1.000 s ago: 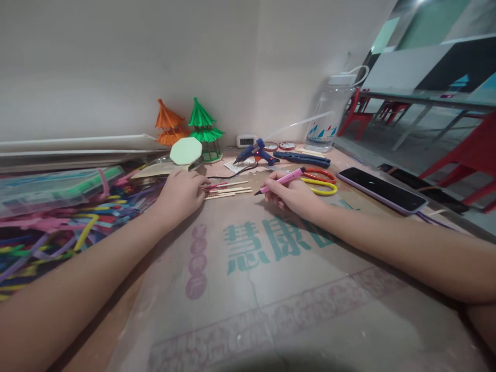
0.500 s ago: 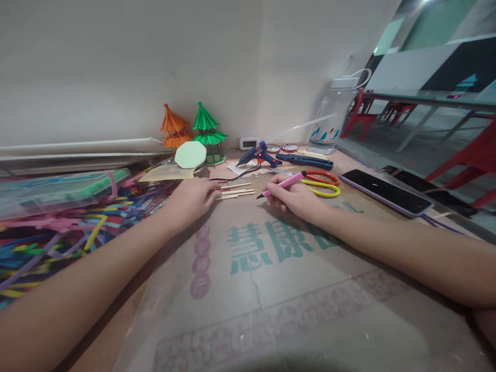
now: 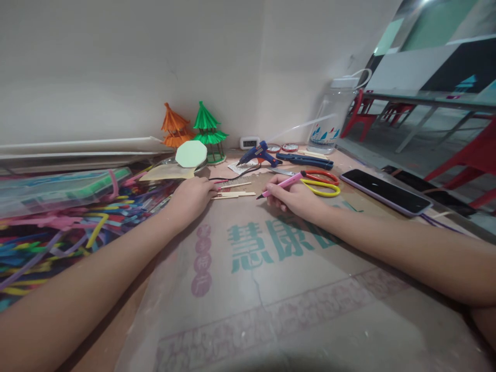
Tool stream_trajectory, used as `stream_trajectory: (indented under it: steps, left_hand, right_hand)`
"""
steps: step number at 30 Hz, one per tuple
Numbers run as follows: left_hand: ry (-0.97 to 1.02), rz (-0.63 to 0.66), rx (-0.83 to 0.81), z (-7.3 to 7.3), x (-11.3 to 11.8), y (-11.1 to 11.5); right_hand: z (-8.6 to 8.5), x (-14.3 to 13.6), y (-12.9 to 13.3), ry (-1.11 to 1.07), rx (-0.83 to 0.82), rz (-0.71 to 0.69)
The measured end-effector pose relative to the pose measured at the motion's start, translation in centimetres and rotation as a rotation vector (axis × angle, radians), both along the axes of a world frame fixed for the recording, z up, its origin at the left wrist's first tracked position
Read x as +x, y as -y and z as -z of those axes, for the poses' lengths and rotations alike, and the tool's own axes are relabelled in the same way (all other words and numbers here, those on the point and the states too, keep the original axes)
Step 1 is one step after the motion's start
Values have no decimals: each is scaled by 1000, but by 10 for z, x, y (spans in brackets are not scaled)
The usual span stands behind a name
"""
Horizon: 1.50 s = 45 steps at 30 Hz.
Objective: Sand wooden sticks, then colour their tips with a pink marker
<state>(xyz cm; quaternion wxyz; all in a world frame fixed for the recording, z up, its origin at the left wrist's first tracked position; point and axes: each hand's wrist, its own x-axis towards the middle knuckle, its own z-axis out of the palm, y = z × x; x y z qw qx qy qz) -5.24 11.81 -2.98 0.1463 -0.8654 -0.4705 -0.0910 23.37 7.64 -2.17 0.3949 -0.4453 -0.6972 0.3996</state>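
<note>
In my right hand [image 3: 289,194] is a pink marker [image 3: 284,183], its black tip pointing left and down toward the ends of some thin wooden sticks [image 3: 240,194]. My left hand [image 3: 195,194] lies over the left side of these sticks, fingers bent and closed on them; its fingertips are partly hidden. One more stick [image 3: 241,184] lies just behind. Scissors [image 3: 320,188] with one orange and one yellow handle lie beside my right hand. Beneath everything spreads a printed, clear-covered sheet [image 3: 302,305].
A blue glue gun [image 3: 258,153], a small clock [image 3: 249,142] and a water bottle [image 3: 331,116] stand at the back. Green [image 3: 209,126] and orange [image 3: 174,124] pavilion models stand by the wall. Colourful pipe cleaners [image 3: 77,240] heap at left; a phone [image 3: 385,191] lies at right.
The sticks by my left hand have shifted and now lie closer together. My left hand has moved slightly left; my right hand and the marker have barely moved.
</note>
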Motion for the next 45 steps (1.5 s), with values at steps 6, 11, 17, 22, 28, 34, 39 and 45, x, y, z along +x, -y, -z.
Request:
stream_trajectory:
  steps: [6,11,17,22,28,34,39,45]
  left_hand:
    - [-12,-19,36,4,-1,-4]
    - [-11,38,29,6,-2,-5]
    - [61,0,63,2,1,-3]
    - [202,35,117,-8,16,14]
    - [198,500,-79,-1,40,39]
    - [258,471,-3,6,40,42]
    - [319,388,-16,3,39,49]
    - [352,435,-196,3,47,54]
  right_hand:
    - [3,1,-1,7,14,-6]
    - [5,2,-2,-4,3,-23]
    - [5,2,-1,5,11,-23]
    - [6,2,-4,-37,51,-7]
    - [7,2,-6,-76,78,-22]
    - [10,3,-1,-53,80,-102]
    - [4,0,14,-14,60,-233]
    - [4,-3,23,2,-34,-388]
